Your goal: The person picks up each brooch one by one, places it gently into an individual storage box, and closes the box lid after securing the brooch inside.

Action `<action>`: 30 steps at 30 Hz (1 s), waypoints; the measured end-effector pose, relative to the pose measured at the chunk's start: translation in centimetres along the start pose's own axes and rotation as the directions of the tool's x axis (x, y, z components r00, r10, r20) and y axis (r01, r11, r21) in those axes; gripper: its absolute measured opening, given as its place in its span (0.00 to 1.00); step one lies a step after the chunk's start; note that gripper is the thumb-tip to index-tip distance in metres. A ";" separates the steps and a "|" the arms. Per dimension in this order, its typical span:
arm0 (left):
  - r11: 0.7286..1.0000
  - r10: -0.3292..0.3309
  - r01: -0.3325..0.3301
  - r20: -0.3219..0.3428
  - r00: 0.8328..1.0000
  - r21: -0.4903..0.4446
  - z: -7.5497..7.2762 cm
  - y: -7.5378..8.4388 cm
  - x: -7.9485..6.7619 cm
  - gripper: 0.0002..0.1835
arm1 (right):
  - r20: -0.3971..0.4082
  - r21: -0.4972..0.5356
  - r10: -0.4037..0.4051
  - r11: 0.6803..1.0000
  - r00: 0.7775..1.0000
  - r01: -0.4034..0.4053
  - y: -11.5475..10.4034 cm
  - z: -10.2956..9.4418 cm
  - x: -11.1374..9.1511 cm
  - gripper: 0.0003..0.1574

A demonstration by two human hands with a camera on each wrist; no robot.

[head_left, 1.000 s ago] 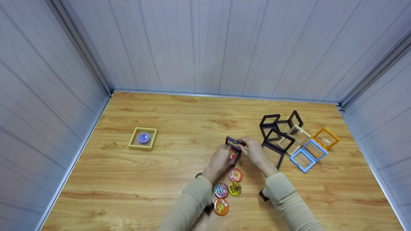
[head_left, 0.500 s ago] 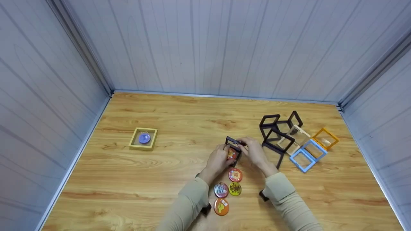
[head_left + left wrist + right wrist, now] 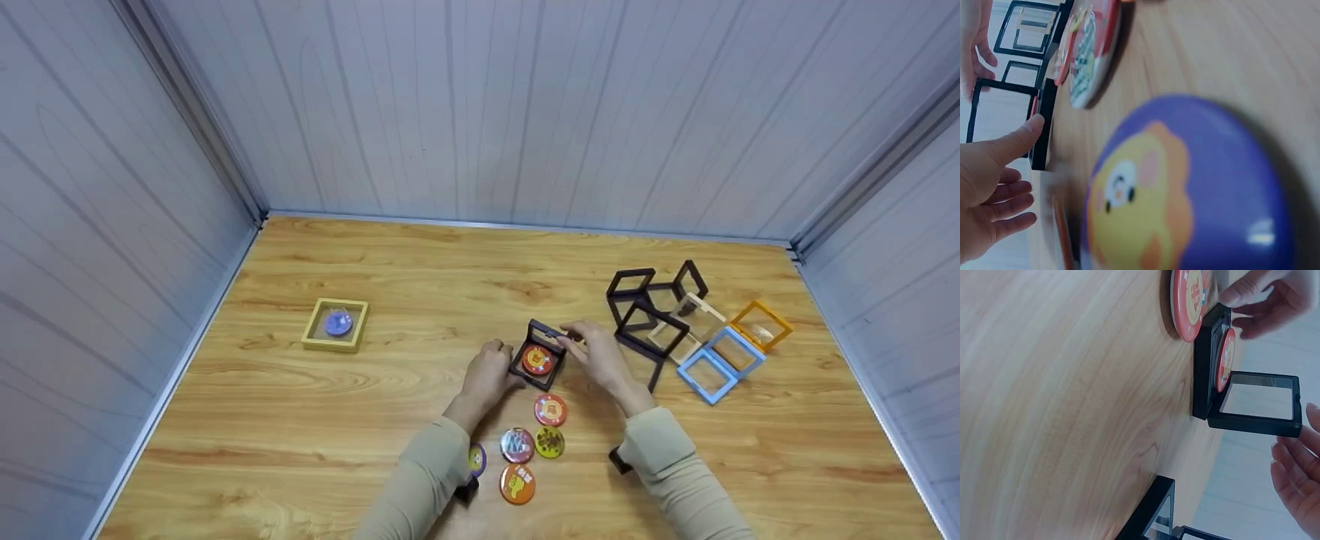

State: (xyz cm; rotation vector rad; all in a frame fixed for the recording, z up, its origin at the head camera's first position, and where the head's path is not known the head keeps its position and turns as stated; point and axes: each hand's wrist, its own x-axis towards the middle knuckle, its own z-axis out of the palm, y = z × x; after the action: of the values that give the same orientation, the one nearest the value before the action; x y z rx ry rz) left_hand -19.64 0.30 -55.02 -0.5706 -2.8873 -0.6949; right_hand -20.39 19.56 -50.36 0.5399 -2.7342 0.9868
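Note:
A black hinged display frame [image 3: 551, 382] stands unfolded on the table, its clear-windowed lid [image 3: 1258, 424] raised. Inside its base lies a round red-orange badge [image 3: 538, 361]. My left hand [image 3: 487, 377] is at the frame's left side; in the left wrist view its thumb [image 3: 1030, 126] reaches the base edge while the other fingers bend loosely, holding nothing. My right hand [image 3: 604, 362] holds the raised lid by its right corner, thumb and fingers on either side of the edge. In the right wrist view, the left hand [image 3: 1275, 304] shows beyond the base.
Nearer me lie a red badge [image 3: 550, 410], a yellow one [image 3: 550, 442], a pink-blue one [image 3: 517, 445], an orange one [image 3: 517, 484] and a purple one [image 3: 477, 459]. Unfolded black [image 3: 651, 345], blue [image 3: 706, 375] and orange [image 3: 780, 330] frames stand right. A yellow frame [image 3: 335, 345] holds a blue badge [image 3: 338, 322].
My left hand has drawn back leftward from the badge, which now lies uncovered in the black frame's base. The right hand has stayed at the lid. The purple badge has come into view.

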 end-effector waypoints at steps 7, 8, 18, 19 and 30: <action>1.000 -0.030 0.030 0.022 0.999 0.000 -0.1 -0.3 -0.1 0.14 | -0.003 0.021 0.018 1.000 1.000 -0.018 0.3 0.0 -0.3 0.13; 1.000 -0.030 0.030 0.025 0.999 0.000 -0.1 -0.2 -0.1 0.13 | -0.008 0.024 0.015 1.000 1.000 -0.015 0.3 0.0 -0.3 0.12; 0.995 -0.011 0.010 -0.011 1.000 -0.096 -0.1 -0.5 -0.3 0.08 | -0.056 0.039 -0.033 0.999 0.998 0.035 0.4 0.2 -0.5 0.08; 0.995 -0.013 0.013 -0.006 1.000 -0.096 -0.1 -0.5 -0.3 0.08 | -0.056 0.039 -0.034 0.999 0.998 0.036 0.4 0.3 -0.6 0.08; 0.996 -0.010 0.012 0.024 1.000 -0.084 0.0 -0.6 0.0 0.06 | -0.033 0.048 -0.050 0.998 0.998 0.052 -0.3 0.7 -1.1 0.05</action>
State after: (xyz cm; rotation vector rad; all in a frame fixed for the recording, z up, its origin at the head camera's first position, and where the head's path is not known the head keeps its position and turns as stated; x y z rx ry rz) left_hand -19.87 -0.23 -55.30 -0.5776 -2.8960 -0.8207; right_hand -19.34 19.24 -51.03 0.5934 -2.6609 1.0433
